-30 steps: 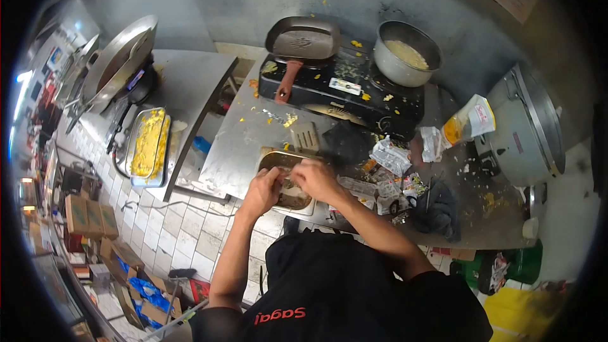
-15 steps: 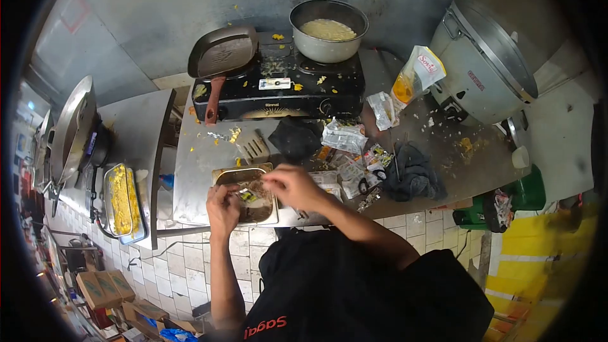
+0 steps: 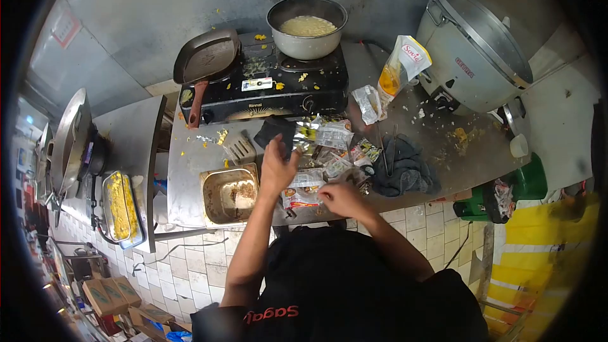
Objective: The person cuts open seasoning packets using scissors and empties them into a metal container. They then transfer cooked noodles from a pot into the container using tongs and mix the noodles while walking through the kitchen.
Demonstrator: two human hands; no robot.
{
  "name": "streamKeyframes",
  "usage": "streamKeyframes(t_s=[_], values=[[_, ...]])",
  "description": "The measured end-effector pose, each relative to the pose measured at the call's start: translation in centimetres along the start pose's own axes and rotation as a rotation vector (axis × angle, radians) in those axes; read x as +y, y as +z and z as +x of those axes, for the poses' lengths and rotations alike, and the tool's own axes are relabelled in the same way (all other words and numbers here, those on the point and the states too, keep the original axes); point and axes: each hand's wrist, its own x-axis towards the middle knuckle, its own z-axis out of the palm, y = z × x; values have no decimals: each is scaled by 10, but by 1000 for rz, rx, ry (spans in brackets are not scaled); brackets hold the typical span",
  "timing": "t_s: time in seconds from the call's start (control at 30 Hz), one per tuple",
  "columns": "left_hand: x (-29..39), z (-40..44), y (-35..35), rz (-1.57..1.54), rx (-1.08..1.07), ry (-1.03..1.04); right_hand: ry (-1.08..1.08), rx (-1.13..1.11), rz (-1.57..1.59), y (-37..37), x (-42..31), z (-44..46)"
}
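My left hand (image 3: pixel 278 168) is over the middle of the counter, thumb and forefinger apart. Just beyond its fingertips is a shiny silver and yellow-green foil packet (image 3: pixel 306 136), over other packets; whether they touch is unclear. My right hand (image 3: pixel 345 201) is closed, its fingertips beside the right edge of a white and red packet (image 3: pixel 300 198). Anything inside that fist is hidden. To the left of my left hand stands a rectangular metal pan (image 3: pixel 212 208) with a brown and pale powder on its bottom.
Behind the hands, a gas stove (image 3: pixel 266 106) carries a brown grill pan (image 3: pixel 206 57) and a steaming pot (image 3: pixel 308 44). An oil pouch (image 3: pixel 405 63), a large rice cooker (image 3: pixel 472 66) and a dark cloth (image 3: pixel 405 174) with tongs on it lie rightward. A slotted spatula (image 3: pixel 239 149) lies above the pan.
Both hands have moved right, away from over the metal pan. The foil packet that was at the pan is now on the packet pile. The view has shifted slightly.
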Motion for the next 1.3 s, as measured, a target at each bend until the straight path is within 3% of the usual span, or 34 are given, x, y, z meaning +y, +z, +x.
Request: streamKeyframes(t_s=[0.03,0.1,0.13,0.2,0.33,0.43,0.53,0.63,0.73,0.83,0.87,0.93,0.97,1.03,1.17,1.3], values=[[2,-2,1,38,-43,100,-43,-14,-105,10,-8,5],[7,-14,-8,-3,-308,-19,54,-59,-190,18,-14,17],[6,-22,-11,0,-310,-18,119,-94,-198,19,-13,25],[2,-39,-17,103,-603,-183,152,-87,-300,32,2,32],[-23,-76,-9,254,-609,29,70,-76,-335,37,12,42],[-30,-87,-4,308,-563,7,98,-80,-439,41,10,42],[-33,-90,-1,204,-512,-110,-95,54,-433,34,3,37],[-24,-84,-5,98,-328,-141,-28,111,-210,14,-10,36],[-14,-74,-11,-21,-225,-184,-47,332,168,-17,-23,35],[2,-67,-19,-116,-293,-255,214,65,582,-32,-9,29],[-1,-67,-17,-117,-296,-251,213,70,581,-34,-5,23],[-4,-66,-13,-741,-447,-480,267,14,856,-54,-28,13],[0,-67,-14,-743,-449,-480,268,16,854,-55,-28,10],[26,-61,-20,-967,-440,-749,147,-5,935,-54,-28,3],[19,-68,-12,-1059,-361,-665,135,25,911,-46,-29,-10],[27,-66,-19,-901,-433,-564,163,113,926,-39,-23,-14]])
